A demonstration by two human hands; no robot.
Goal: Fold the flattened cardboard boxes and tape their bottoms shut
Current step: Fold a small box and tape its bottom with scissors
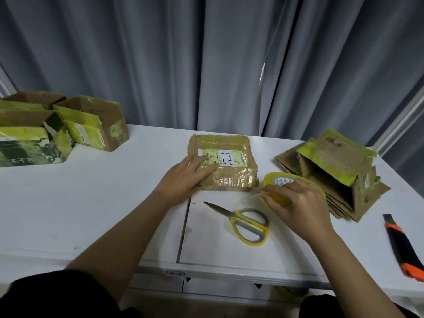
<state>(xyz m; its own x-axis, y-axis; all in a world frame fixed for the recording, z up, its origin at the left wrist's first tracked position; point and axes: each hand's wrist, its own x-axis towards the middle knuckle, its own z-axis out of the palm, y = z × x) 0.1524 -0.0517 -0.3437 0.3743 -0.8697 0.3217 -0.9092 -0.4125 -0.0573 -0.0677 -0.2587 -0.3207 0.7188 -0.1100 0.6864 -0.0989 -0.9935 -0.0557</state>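
A small brown cardboard box (231, 166) with a white label and old yellowish tape lies at the middle of the white table (91, 203). My left hand (185, 177) rests flat on its left side, fingers straight. My right hand (298, 207) grips a yellow roll of clear tape (274, 180) just right of the box, fingers pinching the roll's near edge. A short strip of clear tape stretches from the roll toward the box's near right corner.
Yellow-handled scissors (247, 222) lie shut in front of the box. A stack of flattened boxes (337, 171) sits at the right. Several folded open boxes (57, 127) stand at the far left. An orange and black utility knife (403, 246) lies near the right edge.
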